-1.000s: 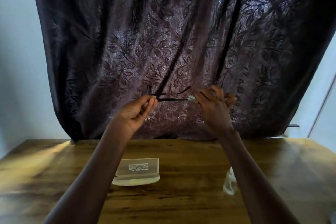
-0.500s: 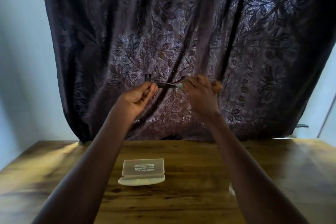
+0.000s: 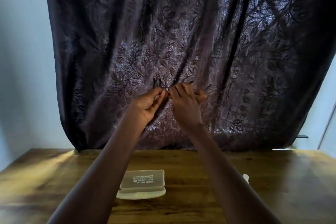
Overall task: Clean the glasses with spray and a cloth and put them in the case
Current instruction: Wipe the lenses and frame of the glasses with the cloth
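Note:
I hold thin black-framed glasses [image 3: 156, 83] up in front of the curtain, well above the table. My left hand [image 3: 147, 104] pinches the frame at its left end. My right hand [image 3: 185, 103] grips the frame's right part together with a small pale cloth [image 3: 166, 89] that peeks out between the two hands; a temple tip sticks out to the right. A translucent glasses case [image 3: 143, 184] lies open on the wooden table below, lid up. The clear spray bottle [image 3: 245, 176] shows only its top behind my right forearm.
A dark leaf-patterned curtain [image 3: 181, 42] hangs right behind the wooden table [image 3: 45, 178]. Pale blue walls flank it on both sides. A small dark bracket [image 3: 302, 136] juts out at the right near the table's back edge.
Both hands have come closer together, almost touching, with the cloth between them on the glasses. The camera view has shifted slightly; the case and bottle stay put.

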The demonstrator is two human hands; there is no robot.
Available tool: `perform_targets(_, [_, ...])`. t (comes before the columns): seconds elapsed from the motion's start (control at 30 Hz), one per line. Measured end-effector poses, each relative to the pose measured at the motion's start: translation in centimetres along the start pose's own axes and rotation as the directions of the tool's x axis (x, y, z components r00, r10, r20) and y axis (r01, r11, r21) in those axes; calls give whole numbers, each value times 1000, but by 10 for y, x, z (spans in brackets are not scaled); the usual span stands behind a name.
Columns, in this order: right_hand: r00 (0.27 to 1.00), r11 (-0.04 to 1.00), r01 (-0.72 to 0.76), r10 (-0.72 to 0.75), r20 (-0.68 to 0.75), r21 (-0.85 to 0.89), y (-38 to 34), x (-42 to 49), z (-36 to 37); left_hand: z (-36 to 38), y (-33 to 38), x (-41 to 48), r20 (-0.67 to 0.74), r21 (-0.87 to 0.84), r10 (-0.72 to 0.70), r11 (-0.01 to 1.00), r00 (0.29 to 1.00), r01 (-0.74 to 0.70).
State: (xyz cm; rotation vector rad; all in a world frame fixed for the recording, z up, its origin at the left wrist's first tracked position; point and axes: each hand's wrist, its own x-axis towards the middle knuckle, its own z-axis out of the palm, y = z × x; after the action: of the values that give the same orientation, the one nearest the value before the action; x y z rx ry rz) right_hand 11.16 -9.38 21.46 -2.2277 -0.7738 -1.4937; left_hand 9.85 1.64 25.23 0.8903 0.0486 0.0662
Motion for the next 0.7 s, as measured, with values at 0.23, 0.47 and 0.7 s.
perform_targets(0.23, [990, 984, 116, -103, 100, -133, 50, -1, -21, -29, 14, -5, 0, -46, -63, 997, 998, 62])
perform_targets(0.47, [991, 978, 131, -129, 23, -165, 74, 2, -44, -26, 16, -5, 26, -51, -64, 997, 998, 65])
perform_targets(0.7, [999, 996, 31, -33, -25, -85, 21, -3, -17, -4, 0, -3, 48, -18, -38, 999, 998, 39])
